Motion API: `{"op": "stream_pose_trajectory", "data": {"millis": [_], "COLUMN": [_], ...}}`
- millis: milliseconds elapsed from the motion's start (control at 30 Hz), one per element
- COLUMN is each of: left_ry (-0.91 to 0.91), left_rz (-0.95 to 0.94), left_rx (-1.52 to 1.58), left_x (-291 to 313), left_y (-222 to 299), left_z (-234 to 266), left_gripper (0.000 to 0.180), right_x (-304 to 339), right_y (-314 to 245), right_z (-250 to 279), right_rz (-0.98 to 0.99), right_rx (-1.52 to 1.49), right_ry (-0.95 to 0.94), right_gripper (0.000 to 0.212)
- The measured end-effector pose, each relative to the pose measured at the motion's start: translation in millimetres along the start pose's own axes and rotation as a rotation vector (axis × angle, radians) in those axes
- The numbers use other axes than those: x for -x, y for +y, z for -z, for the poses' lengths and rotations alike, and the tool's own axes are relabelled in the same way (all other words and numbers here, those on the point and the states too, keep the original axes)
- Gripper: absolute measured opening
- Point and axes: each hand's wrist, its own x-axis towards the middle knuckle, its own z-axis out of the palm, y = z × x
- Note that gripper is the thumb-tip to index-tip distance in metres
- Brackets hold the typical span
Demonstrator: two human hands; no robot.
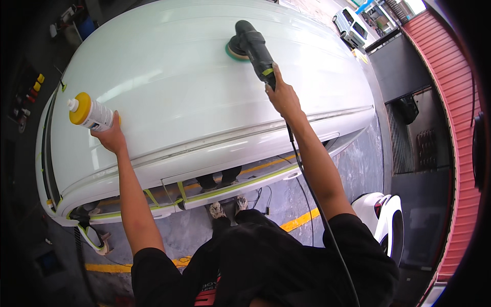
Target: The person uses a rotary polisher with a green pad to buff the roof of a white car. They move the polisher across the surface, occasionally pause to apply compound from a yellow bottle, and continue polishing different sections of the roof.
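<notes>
Over the left part of a white vehicle roof [184, 77], my left hand [110, 137] grips a white bottle [100, 116] with a yellow top and a white nozzle. The bottle leans, its nozzle end toward the upper left. My right hand [284, 98] is wrapped round the rear handle of a black polisher [253, 47], its arm stretched far across the roof. The polisher's round pad [235, 51] has a green edge and appears to rest on the roof. A black power cord [312, 187] trails from the handle down past my right arm.
Yellow-green masking tape [215, 193] lines the vehicle's window edges. A side mirror [93, 238] juts out at the lower left. More cord [266, 202] lies on the grey floor by my shoes. A white car [391, 225] stands at the right, near a red corrugated wall [440, 56].
</notes>
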Motion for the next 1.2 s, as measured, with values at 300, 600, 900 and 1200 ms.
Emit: {"op": "stream_pose_trajectory", "data": {"millis": [300, 600, 900, 1200], "left_ry": [0.033, 0.036, 0.024, 0.053], "left_rz": [-0.009, -0.02, -0.058, -0.05], "left_rx": [-0.023, -0.006, -0.012, -0.066], "left_x": [6.9, 4.7, 4.2, -7.0], "left_y": [8.4, 7.9, 4.8, -12.6], "left_z": [2.0, -1.7, 0.8, -3.5], "left_gripper": [0.108, 0.106, 0.103, 0.105], "right_x": [-27.3, 8.7, 7.9, -16.7], "right_y": [19.6, -76.5, -111.2, -21.0], "right_z": [4.9, -31.5, -29.3, 5.7], "right_rz": [-0.226, -0.031, 0.224, 0.061], "right_rx": [-0.027, -0.038, -0.082, -0.074], "right_ry": [0.046, -0.041, -0.154, -0.069], "right_gripper": [0.088, 0.089, 0.082, 0.081]}}
